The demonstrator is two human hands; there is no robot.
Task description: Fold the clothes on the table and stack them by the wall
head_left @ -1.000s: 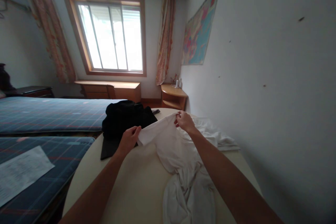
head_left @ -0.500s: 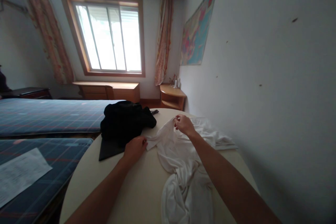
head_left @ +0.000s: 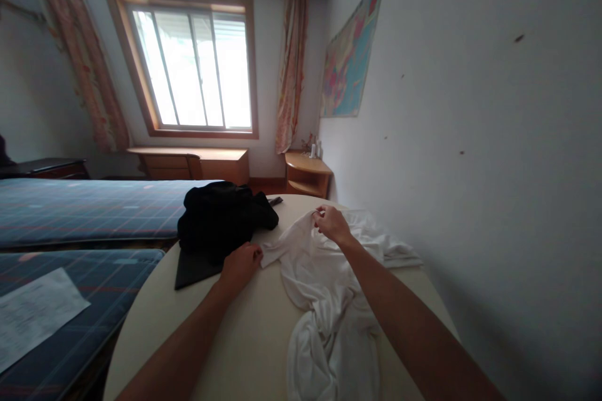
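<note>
A crumpled white garment [head_left: 324, 282], thin and long-sleeved by its shape, lies spread over the round cream table [head_left: 244, 344]. My left hand [head_left: 242, 263] is closed on the end of what looks like its sleeve, at the left. Farther up, my right hand [head_left: 332, 223] pinches the cloth near the sleeve's top and lifts it slightly. Between my two hands the sleeve is stretched out. Just beyond my left hand sits a bunched black cloth [head_left: 221, 216] on top of a flat dark item [head_left: 195, 269].
To the left are beds with blue plaid mattresses [head_left: 94, 210], one bearing a printed sheet of paper [head_left: 40, 316]. A white wall [head_left: 470, 213] runs close along the right side. Beyond the table stand a wooden corner shelf [head_left: 308, 165] and a low desk [head_left: 219, 163].
The view has shifted very slightly. Both hands keep their hold on the white garment, with hardly any movement.
</note>
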